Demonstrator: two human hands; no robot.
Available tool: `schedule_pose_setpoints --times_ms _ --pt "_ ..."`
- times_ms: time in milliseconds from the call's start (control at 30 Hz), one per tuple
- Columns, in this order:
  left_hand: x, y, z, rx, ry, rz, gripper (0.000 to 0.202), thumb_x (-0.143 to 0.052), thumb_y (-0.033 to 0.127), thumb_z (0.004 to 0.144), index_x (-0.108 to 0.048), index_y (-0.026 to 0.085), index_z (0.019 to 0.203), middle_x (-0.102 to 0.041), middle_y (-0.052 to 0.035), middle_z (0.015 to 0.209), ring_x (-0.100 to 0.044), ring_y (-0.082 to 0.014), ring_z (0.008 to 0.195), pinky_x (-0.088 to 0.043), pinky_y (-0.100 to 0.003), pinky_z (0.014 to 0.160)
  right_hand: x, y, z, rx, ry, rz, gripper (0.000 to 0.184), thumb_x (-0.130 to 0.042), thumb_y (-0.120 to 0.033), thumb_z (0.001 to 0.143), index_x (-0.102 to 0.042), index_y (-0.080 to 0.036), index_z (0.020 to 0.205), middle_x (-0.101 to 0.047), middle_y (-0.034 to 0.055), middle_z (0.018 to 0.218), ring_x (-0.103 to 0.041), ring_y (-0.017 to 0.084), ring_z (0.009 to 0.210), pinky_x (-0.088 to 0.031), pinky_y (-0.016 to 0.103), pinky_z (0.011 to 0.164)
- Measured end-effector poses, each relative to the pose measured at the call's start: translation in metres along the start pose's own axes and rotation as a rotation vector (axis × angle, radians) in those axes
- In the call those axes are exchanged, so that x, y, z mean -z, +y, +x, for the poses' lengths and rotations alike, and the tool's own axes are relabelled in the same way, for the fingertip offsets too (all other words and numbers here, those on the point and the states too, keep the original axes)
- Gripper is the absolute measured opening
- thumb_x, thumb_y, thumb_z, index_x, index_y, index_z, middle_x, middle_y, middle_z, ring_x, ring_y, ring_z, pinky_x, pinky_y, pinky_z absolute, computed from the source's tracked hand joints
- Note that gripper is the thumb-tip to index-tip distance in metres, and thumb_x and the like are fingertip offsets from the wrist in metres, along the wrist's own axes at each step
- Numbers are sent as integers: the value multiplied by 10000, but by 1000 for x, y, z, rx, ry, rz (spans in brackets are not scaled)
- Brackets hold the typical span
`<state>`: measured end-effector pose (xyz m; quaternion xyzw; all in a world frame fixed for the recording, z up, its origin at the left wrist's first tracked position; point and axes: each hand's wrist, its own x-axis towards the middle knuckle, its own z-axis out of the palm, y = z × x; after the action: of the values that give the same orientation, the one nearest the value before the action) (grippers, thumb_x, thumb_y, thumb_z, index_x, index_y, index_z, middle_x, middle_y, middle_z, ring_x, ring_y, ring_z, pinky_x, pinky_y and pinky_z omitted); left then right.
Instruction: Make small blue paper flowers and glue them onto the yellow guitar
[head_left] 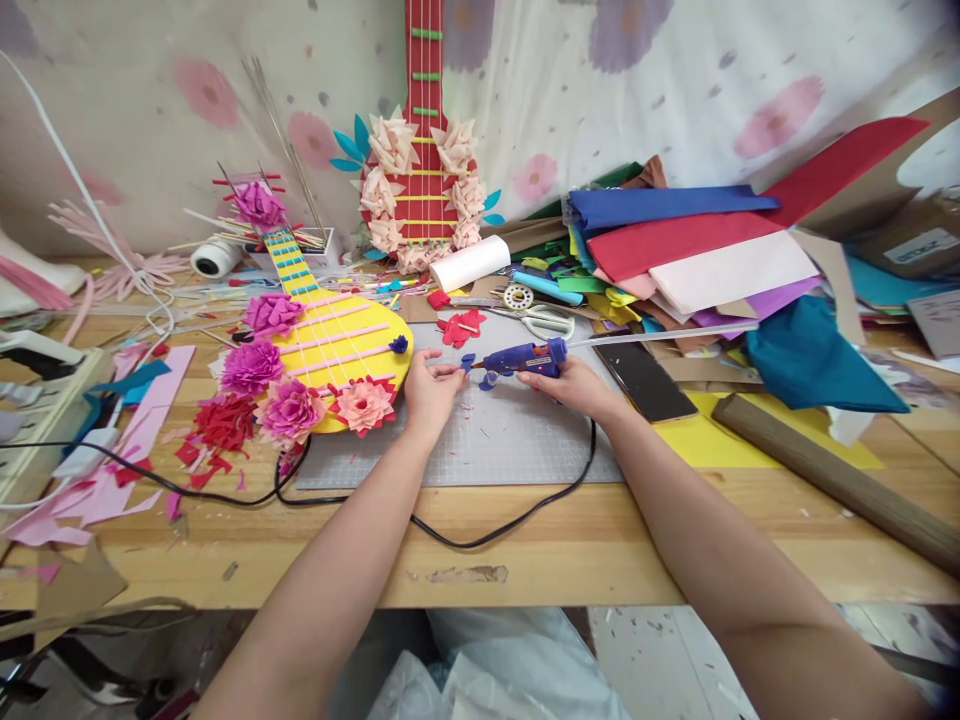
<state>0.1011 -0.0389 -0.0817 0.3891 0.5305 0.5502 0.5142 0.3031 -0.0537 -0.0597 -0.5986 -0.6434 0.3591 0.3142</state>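
My right hand (570, 385) is wrapped around a blue hot glue gun (517, 360), with a long translucent glue stick (667, 333) jutting from its back. The gun's nozzle points left at a small dark blue paper petal (468, 361), pinched in the fingertips of my left hand (433, 385). Whether nozzle and petal touch I cannot tell. Below them lies a grey cutting mat (525, 445). Just left of my left hand rests a yellow paper lute (352, 345), trimmed with pink, magenta and coral paper flowers and a little blue flower (398, 344).
Red paper petals (460, 328) and scissors (547, 322) lie beyond my hands. A black phone (643, 378) and stacked coloured paper (697, 250) are at right. The gun's black cord (480, 545) loops across the front. A red paper instrument (424, 190) leans at the back.
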Motion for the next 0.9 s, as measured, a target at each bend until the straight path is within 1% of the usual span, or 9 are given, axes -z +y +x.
schedule_pose_setpoints --times_ms 200,400,533,700,900 --pt "0 -1 0 -9 9 38 401 -682 105 634 -416 199 919 -618 45 657 -669 -155 607 -541 -290 629 0 1 0 -1 12 -26 398 -652 -563 658 -648 -178 758 -543 -8 549 -518 150 587 -425 294 589" --pt "0 -1 0 -11 3 13 374 -648 78 647 -411 197 911 -621 46 645 -670 -148 601 -537 -270 611 0 3 0 17 25 -28 381 -646 -561 665 -653 -192 761 -541 -6 540 -548 175 619 -433 304 598" --pt "0 1 -1 2 4 3 382 -656 84 642 -408 199 910 -620 48 639 -673 -151 601 -538 -274 616 -1 4 0 26 34 -40 392 -649 -573 654 -657 -197 764 -523 -12 514 -547 179 608 -436 303 584" --pt "-1 3 -2 18 2 -6 394 -679 94 635 -407 201 900 -617 54 636 -666 -136 584 -542 -262 611 0 4 0 23 27 -42 405 -644 -583 659 -658 -194 773 -536 -4 528 -547 179 616 -439 306 588" --pt "-1 3 -3 11 -9 12 384 -647 54 645 -412 196 913 -612 53 625 -661 -141 578 -533 -267 607 0 4 1 -4 22 -34 400 -648 -579 653 -652 -190 744 -547 -3 546 -546 173 623 -436 305 610"
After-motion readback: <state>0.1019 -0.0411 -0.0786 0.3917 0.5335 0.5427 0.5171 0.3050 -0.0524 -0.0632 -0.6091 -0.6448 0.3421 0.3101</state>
